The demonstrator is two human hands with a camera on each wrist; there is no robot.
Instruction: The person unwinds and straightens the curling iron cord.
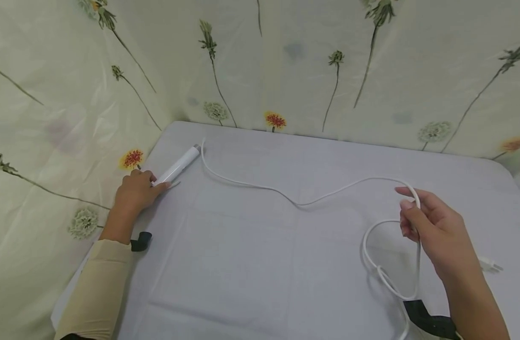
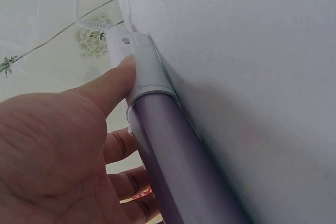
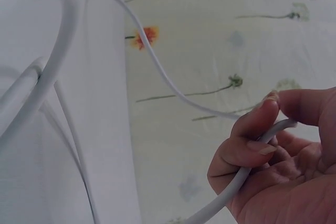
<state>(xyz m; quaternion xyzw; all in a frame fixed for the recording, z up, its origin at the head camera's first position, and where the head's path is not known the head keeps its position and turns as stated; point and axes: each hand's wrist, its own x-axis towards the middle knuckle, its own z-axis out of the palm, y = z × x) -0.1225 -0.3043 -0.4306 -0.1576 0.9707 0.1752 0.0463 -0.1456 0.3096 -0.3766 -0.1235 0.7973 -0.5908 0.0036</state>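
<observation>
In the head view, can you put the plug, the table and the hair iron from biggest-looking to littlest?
1. Table
2. Hair iron, partly covered
3. Plug, partly hidden too

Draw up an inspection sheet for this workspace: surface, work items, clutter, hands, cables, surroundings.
Surface: white-covered table, lightly creased.
Work items: rod-shaped device, white in the head view, with a purple section in the left wrist view; its white cord.
Clutter: nothing seen.
Hands: left hand holds the rod-shaped device between thumb and fingers; right hand holds the white cord, fingers curled round it.
Cables: white cord winds across the table and loops near the right hand; a plug, prongs exposed, shows beside the right wrist.
Surroundings: flower-printed sheeting behind and left of the table.
</observation>
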